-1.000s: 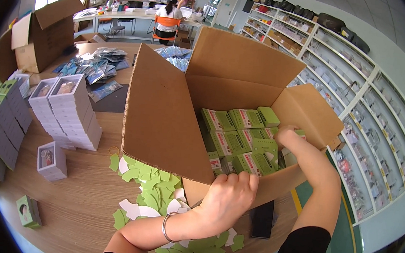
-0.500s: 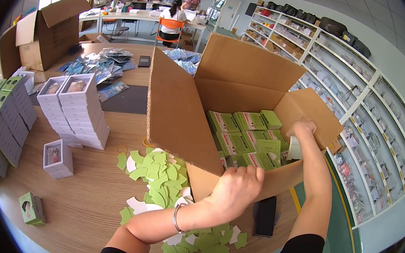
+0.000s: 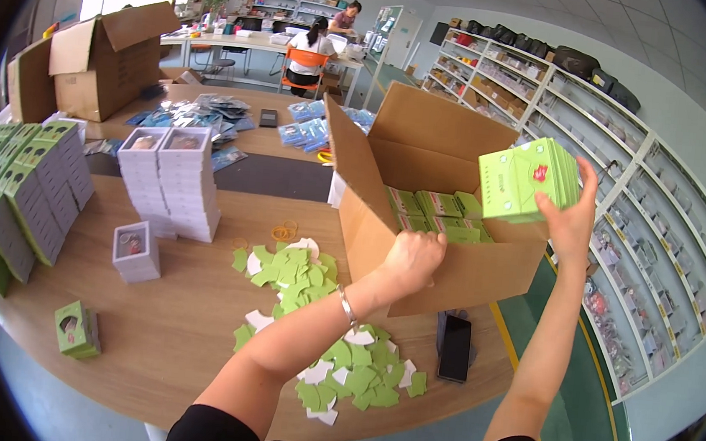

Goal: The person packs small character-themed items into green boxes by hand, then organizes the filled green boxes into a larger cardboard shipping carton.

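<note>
My right hand is raised above the right side of an open cardboard box. It grips a thick stack of green printed card pieces, thumb on the front face and fingers behind. My left hand is closed on the box's near upper edge. Inside the box lie several bundles of green printed packs, partly hidden by the near wall. Green and white card scraps are heaped on the table left of the box and below my left forearm.
White boxes with window tops stand in tall stacks, with a single one nearer. Green boxes line the left edge; one small green box sits apart. A phone lies near the table's right edge. Two people work at far tables.
My right hand has come up out of the box with the green stack. The box has tilted toward me, my left hand still on its edge. The view has shifted.
</note>
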A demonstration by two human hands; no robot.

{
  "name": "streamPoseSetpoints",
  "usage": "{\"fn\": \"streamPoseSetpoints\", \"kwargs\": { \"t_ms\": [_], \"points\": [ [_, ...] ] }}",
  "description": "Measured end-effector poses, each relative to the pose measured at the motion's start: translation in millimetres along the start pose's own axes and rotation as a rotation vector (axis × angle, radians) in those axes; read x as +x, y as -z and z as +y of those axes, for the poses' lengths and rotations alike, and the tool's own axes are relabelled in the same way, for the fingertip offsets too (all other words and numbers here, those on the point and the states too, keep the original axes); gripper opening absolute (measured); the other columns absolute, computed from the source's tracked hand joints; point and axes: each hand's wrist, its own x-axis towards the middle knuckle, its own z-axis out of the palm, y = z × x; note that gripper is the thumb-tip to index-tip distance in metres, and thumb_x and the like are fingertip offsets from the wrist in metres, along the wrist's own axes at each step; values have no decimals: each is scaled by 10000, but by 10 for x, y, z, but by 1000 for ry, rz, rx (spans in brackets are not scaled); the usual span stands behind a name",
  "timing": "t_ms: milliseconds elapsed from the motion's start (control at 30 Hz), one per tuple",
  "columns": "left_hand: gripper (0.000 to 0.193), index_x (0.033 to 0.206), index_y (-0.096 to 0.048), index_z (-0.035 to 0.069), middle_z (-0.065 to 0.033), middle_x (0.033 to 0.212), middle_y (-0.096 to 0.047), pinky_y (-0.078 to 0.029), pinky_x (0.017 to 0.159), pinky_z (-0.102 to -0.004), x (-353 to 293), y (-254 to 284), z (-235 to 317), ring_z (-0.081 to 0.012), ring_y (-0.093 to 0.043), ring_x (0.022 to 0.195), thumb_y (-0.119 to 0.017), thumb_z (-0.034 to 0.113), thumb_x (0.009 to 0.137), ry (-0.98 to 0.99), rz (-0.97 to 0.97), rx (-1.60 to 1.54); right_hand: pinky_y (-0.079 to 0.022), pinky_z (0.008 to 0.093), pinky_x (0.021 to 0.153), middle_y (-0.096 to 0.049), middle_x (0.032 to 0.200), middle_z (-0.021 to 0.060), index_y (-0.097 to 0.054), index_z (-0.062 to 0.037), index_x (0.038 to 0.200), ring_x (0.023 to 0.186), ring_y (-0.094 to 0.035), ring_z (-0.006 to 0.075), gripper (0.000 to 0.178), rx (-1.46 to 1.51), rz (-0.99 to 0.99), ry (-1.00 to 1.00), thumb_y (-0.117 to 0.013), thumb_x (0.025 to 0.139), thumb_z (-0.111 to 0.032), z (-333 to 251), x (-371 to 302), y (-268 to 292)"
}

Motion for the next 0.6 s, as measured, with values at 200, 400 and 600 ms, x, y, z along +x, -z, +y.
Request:
{"fn": "streamPoseSetpoints", "kwargs": {
  "t_ms": [200,400,600],
  "points": [
    [493,1202,-518,-38,-222,1281,-446,-386,1014,-459,-626,163,134,-382,-385,1258,-696,191,803,-120,380,-301,-361,414,1067,-347,1452,195,-296,-51,1423,1298,-409,280,869,467,64,121,-750,686,-136,-705,-1191,1],
    [350,1276,-524,-15,-144,1113,-640,-506,880,-331,-2411,832,307,-226,-640,999,-529,190,993,531,-43,-1303,-415,542,989,-288,1438,292,-415,-158,1286,1279,-385,474,802,-72,-48,580,-821,597,-219,-1144,-2263,-18],
    [784,1429,-380,33,-170,1412,-465,-423,1039,-432,-3489,1219,196,-287,-511,1235,-533,595,905,977,-119,-2491,-393,406,931,-446,1368,-11,-567,-303,1211,1185,-484,347,408,-47,-271,1146,-659,815,-275,-1688,-3123,-566]
  ]
}}
